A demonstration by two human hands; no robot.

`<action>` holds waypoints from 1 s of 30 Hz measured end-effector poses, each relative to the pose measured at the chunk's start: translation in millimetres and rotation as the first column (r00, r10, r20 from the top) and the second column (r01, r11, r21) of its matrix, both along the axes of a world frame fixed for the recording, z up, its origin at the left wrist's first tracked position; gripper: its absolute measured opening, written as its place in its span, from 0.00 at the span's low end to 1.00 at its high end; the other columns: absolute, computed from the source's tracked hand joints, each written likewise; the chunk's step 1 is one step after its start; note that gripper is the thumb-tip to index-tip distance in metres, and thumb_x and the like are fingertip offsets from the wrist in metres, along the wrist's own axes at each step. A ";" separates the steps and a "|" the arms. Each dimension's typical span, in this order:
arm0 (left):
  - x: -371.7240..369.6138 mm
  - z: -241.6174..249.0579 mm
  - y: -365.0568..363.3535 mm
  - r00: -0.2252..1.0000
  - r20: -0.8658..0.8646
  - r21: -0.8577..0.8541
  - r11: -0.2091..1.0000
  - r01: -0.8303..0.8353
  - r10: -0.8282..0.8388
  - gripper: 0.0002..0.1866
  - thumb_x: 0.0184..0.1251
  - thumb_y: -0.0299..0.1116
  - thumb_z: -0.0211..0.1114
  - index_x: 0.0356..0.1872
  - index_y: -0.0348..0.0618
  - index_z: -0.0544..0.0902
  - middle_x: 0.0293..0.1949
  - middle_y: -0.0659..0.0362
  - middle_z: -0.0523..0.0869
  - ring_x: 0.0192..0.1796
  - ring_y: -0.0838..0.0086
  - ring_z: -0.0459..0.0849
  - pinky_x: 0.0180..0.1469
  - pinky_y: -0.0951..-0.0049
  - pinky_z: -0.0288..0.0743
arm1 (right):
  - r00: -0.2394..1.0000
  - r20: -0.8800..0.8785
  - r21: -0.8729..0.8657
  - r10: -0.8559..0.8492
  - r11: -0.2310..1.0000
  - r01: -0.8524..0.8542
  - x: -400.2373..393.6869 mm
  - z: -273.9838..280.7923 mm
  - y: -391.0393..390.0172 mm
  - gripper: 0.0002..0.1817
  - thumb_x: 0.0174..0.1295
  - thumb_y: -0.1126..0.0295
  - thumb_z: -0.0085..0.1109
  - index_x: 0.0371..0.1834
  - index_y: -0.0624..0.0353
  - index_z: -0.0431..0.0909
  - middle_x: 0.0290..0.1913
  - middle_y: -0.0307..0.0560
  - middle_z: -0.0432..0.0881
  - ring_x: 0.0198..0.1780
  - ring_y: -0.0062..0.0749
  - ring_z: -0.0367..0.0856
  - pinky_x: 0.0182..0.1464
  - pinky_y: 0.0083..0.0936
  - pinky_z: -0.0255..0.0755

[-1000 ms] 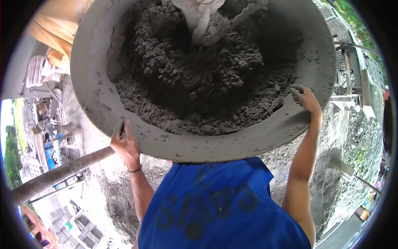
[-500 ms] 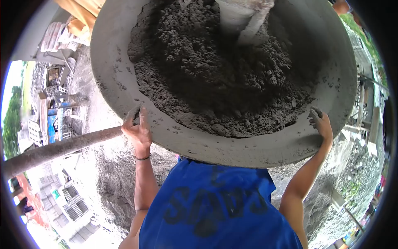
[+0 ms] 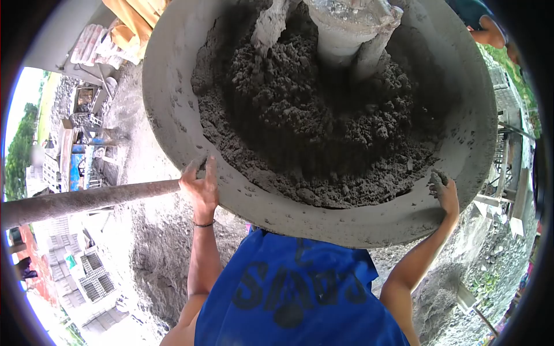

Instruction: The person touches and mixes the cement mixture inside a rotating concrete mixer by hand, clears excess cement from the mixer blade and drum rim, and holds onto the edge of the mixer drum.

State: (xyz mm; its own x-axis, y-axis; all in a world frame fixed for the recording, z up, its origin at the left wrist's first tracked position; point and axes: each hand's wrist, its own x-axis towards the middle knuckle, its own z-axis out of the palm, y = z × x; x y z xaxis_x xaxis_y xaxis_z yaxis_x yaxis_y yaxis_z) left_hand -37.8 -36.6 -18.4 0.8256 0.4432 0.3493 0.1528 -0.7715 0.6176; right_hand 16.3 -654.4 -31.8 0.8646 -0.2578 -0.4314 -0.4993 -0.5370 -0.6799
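Observation:
A big round grey drum (image 3: 369, 230) holds a crumbly dark grey mix (image 3: 277, 109). A cement-coated mixing post (image 3: 346, 40) stands in the mix, with a coated arm (image 3: 270, 26) to its left. My left hand (image 3: 200, 184) grips the drum's near-left rim, fingertips over the edge, beside the end of a thick metal pole (image 3: 98, 202). On the near-right rim lies my right hand (image 3: 445, 193), its cement-covered fingers curled over the edge. A blue shirt (image 3: 300, 288) with dark lettering shows below, between my arms.
Stacked sacks (image 3: 92, 46) and an orange tarp (image 3: 135, 26) are at the upper left. Grey blocks (image 3: 95, 277) stand at the lower left. Part of another person (image 3: 490, 33) shows beyond the drum's upper right. Boards (image 3: 519, 202) lie at the right.
The drum's rim and mix sit lower in view, and more of the post shows. The coated arm has come into view left of the post. Both hands remain on the rim.

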 end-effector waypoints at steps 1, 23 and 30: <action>0.5 0.1 0.3 1.000 0.009 0.001 1.000 0.004 -0.004 0.16 0.61 0.36 0.71 0.41 0.31 0.88 0.39 0.42 0.90 0.42 0.53 0.89 0.48 0.60 0.79 | 1.000 -0.004 0.000 -0.003 1.000 0.003 -0.3 -0.3 -0.4 0.22 0.68 0.58 0.63 0.56 0.63 0.81 0.35 0.36 0.80 0.33 0.20 0.74 0.37 0.22 0.70; 2.9 17.1 -16.6 0.998 -0.004 -0.111 0.992 -0.059 0.059 0.15 0.64 0.37 0.68 0.40 0.31 0.88 0.35 0.44 0.89 0.37 0.61 0.88 0.44 0.63 0.79 | 0.996 0.087 0.070 0.035 0.997 -0.042 -2.5 -8.2 -10.9 0.24 0.68 0.54 0.63 0.56 0.63 0.81 0.37 0.37 0.81 0.36 0.22 0.75 0.42 0.25 0.71; 2.0 19.1 -17.9 0.999 -0.016 -0.116 0.992 -0.053 0.051 0.16 0.66 0.39 0.67 0.42 0.32 0.88 0.37 0.44 0.90 0.40 0.60 0.89 0.48 0.63 0.79 | 0.998 0.058 0.010 0.032 0.999 -0.032 -1.5 2.6 -0.2 0.23 0.68 0.55 0.62 0.57 0.63 0.81 0.36 0.36 0.80 0.36 0.21 0.74 0.42 0.24 0.70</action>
State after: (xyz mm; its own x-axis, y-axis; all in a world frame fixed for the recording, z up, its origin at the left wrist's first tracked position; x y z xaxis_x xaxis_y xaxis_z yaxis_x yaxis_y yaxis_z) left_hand -35.8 -54.5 0.7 0.8044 0.5229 0.2820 0.1998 -0.6852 0.7005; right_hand 14.8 -654.6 -29.3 0.8958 -0.2252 -0.3832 -0.4418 -0.5447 -0.7128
